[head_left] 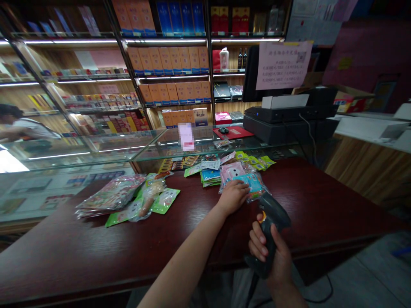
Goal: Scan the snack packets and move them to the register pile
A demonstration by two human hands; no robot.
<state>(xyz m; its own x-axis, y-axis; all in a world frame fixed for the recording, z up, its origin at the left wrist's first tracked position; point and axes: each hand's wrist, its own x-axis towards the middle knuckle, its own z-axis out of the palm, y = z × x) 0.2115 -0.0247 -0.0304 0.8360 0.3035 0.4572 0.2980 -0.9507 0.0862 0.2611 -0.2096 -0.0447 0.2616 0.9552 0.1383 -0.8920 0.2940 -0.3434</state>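
Observation:
My right hand (271, 250) is wrapped round the handle of a dark barcode scanner (275, 209), with a finger at its yellow trigger. The scanner's head tilts up and left, toward the packets. Bent over the near edge of a pink and blue snack packet (233, 172), my left hand (234, 196) grips it against the counter, its thumb hidden. Just behind lie green and blue packets (210, 175) and small yellow-green packets (253, 160). Farther left, a stack of flat clear-wrapped packets (112, 194) sits beside green packets (166, 201) and a wrapped sausage (147, 206).
The dark red wooden counter (180, 252) meets a glass display case (154, 145). A monitor (252, 75) with a paper sign and a till (282, 124) stand at the back right, near a mouse (224, 130). Another person (25, 128) leans at the far left.

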